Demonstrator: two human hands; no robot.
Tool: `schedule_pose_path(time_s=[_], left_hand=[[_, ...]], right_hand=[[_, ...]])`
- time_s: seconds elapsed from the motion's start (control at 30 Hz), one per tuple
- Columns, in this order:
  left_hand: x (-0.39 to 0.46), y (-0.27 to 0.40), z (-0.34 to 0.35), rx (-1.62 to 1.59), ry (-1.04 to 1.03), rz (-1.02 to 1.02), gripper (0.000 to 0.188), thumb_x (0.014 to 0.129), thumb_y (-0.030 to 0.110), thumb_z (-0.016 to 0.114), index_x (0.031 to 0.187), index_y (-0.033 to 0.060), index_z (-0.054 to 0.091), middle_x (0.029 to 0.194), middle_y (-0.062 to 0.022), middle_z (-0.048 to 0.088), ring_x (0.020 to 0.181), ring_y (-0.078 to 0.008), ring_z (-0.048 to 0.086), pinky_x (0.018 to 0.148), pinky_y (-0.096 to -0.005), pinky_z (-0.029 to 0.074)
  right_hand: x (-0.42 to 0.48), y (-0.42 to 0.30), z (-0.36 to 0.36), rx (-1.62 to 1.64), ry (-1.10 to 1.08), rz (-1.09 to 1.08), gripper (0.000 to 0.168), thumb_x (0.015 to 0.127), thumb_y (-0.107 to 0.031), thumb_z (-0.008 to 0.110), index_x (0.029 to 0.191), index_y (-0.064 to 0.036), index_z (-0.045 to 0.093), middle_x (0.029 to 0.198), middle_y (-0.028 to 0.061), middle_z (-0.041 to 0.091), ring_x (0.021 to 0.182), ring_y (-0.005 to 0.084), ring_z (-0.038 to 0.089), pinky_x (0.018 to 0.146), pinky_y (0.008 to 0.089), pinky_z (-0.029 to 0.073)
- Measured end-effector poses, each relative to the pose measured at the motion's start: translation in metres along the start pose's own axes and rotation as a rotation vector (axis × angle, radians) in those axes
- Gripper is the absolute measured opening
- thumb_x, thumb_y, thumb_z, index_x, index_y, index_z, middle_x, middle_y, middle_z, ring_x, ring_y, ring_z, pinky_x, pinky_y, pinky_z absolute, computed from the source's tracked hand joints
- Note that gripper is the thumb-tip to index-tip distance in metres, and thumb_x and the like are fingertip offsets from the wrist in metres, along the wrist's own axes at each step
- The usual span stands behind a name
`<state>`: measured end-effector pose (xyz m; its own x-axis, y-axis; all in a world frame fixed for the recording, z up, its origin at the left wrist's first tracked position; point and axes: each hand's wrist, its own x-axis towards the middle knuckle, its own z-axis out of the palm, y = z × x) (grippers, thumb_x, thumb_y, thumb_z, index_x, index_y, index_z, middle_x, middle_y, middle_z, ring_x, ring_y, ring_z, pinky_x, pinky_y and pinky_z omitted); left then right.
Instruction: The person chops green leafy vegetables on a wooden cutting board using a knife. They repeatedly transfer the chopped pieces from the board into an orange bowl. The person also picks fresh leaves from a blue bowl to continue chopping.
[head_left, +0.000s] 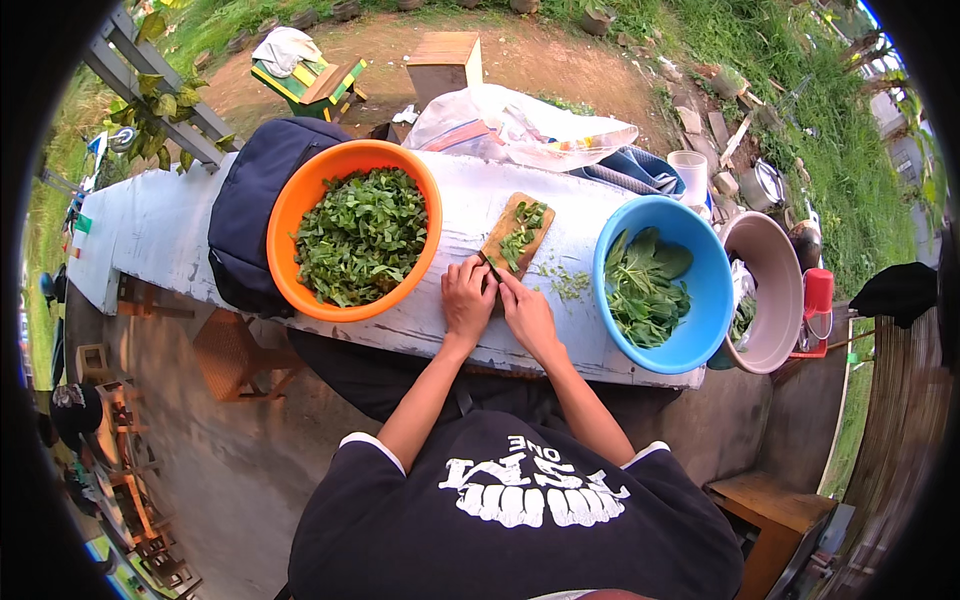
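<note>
A small wooden cutting board (534, 241) lies on the table, strewn with chopped green leaves (515, 241). My right hand (529, 313) is closed around a small knife (492, 264) at the board's near end; only a dark bit of it shows. Beside it, my left hand (468, 297) curls its fingers at the board's near left corner, and whatever lies under them is hidden. An orange basin (279, 259) full of cut leaves (361, 236) stands to the left. On the right, a blue basin (709, 300) holds whole leaves (646, 289). Green scraps (568, 283) lie between board and blue basin.
A dark blue bag (244, 217) sits behind the orange basin. White plastic bags (517, 124) and a blue cloth (637, 172) lie along the far edge of the worn white table (465, 176). A beige basin (769, 285) and a red-lidded container (817, 292) stand far right.
</note>
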<state>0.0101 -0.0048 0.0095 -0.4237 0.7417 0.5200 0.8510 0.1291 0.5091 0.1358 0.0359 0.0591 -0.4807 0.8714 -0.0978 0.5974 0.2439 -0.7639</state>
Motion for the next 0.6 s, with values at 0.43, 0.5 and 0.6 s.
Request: schedule_pose_path(time_s=[0.43,0.5,0.6], left_hand=[[-0.004,0.004,0.006,-0.124,-0.043,0.001,0.028,0.089,0.011,0.068,0.114,-0.0007,0.066,0.122,-0.0138,0.057,0.119,-0.0348,0.052,0.101,-0.0473,0.044],[0.0,0.006,0.011,-0.142,-0.061,-0.009,0.028,0.089,0.011,0.067,0.115,-0.0012,0.065,0.122,-0.0143,0.057,0.12,-0.0353,0.052,0.102,-0.0478,0.044],[0.006,0.016,0.021,-0.094,-0.077,-0.006,0.027,0.09,0.012,0.067,0.114,0.0,0.066,0.121,-0.0129,0.058,0.119,-0.0331,0.052,0.1,-0.0462,0.044]], right_hand=[[-0.038,0.012,-0.018,-0.036,0.001,0.083,0.035,0.105,-0.028,0.054,0.137,-0.019,0.065,0.087,0.0278,0.069,0.084,0.0473,0.068,0.076,0.0501,0.053],[-0.029,0.013,-0.016,-0.005,0.043,0.08,0.035,0.106,-0.029,0.054,0.138,-0.019,0.065,0.088,0.0275,0.069,0.086,0.0473,0.068,0.077,0.0504,0.053],[-0.016,0.012,-0.02,0.0,0.087,0.084,0.036,0.106,-0.03,0.053,0.138,-0.019,0.065,0.09,0.027,0.07,0.087,0.0471,0.068,0.078,0.0505,0.053]])
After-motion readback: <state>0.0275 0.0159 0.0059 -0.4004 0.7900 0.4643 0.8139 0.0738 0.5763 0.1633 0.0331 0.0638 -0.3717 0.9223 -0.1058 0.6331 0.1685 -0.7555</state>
